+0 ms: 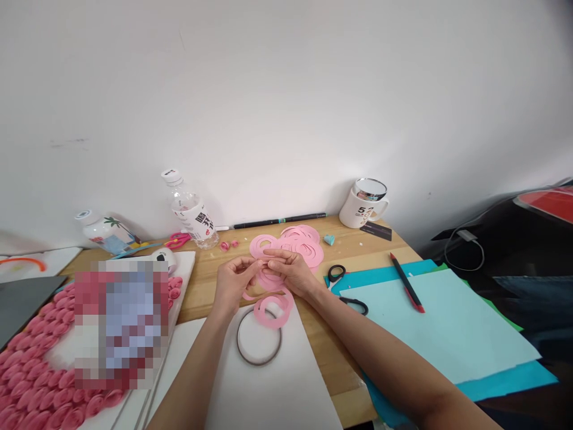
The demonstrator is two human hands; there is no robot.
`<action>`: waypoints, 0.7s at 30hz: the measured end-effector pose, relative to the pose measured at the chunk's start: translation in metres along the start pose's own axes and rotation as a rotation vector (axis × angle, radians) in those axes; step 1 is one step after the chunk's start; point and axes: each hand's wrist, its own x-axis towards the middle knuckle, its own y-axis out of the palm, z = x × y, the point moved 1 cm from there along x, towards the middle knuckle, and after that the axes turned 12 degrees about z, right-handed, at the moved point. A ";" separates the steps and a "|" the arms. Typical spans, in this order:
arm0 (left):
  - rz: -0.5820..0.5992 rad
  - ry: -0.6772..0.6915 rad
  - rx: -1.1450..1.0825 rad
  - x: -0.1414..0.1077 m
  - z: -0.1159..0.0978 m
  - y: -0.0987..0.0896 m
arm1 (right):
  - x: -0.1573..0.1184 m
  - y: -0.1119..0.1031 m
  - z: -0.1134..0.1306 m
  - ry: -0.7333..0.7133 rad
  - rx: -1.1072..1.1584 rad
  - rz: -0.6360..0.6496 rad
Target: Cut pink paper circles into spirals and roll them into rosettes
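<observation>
1 white board lies nearest, between the forearms, with a thin grey hoop resting on it. To the left, pink paper flowers crowd a second board, partly blurred out. A loop of pink paper overlaps the hoop's far edge.

Just beyond, over the desk, the left hand and the right hand meet at the fingertips, pinching a bit of pink paper strip between them. Its exact shape is hidden by the fingers, and I cannot tell whether the loop below joins it.

This looks like rolling work. To do it well, keep the pinch light so the coil isn't crushed, let 1 hand steady the core while the other feeds the strip, and line up the lower edge on every turn. Any trailing paper should hang free, since a tug could tear something so narrow.

Behind the hands sits a pile of cut pink spirals. To the right are black-handled scissors, then pale blue paper carrying a red-and-black pen. Farther back, small pink rolls lie beside a bottle, and a mug stands by the wall.
</observation>
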 end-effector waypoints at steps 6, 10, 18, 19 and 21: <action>-0.010 0.008 0.007 0.001 0.002 -0.002 | 0.000 -0.001 0.000 0.007 0.006 0.023; 0.001 0.007 0.007 0.000 0.001 -0.001 | 0.000 -0.002 -0.001 0.001 -0.005 0.013; 0.013 0.021 0.008 0.002 0.004 -0.002 | 0.000 0.002 0.002 0.000 0.011 -0.007; 0.016 0.024 0.010 0.002 0.005 -0.002 | 0.000 0.002 0.002 0.001 0.008 -0.015; 0.018 0.023 0.012 0.002 0.005 -0.002 | 0.000 0.001 0.002 0.000 0.000 -0.029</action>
